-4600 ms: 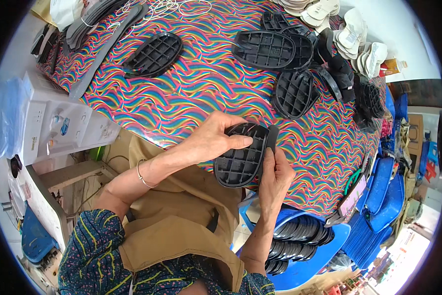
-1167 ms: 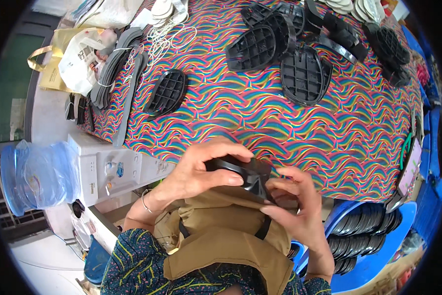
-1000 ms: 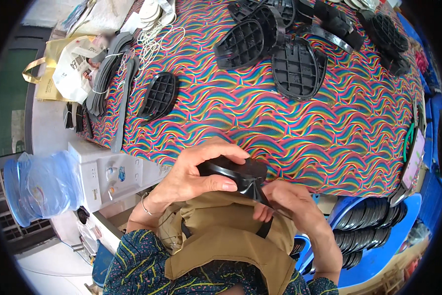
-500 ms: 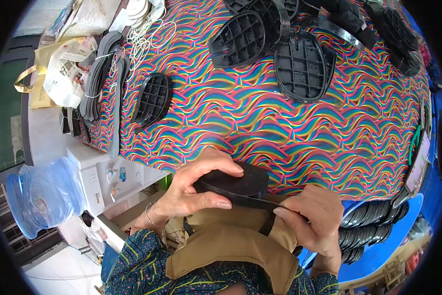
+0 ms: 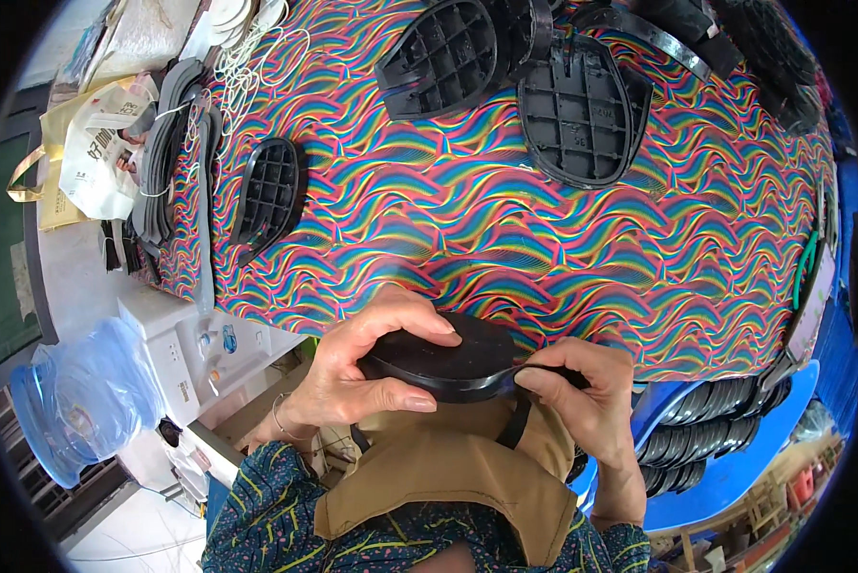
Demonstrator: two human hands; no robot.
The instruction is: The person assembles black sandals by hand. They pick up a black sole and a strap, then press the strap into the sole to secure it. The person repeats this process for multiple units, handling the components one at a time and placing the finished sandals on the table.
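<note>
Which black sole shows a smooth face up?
The held sole, gripped in the left hand; the clearly visible table soles show gridded faces instead.

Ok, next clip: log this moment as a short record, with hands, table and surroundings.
Left hand: grips a black sole piece, smooth face up
Right hand: thumb and finger pinch a black strip at the piece's right end
Table: wavy multicoloured cover; gridded black soles, grey strips, white cord
Right side: blue container with rows of black pieces
Left side: white water dispenser
</note>
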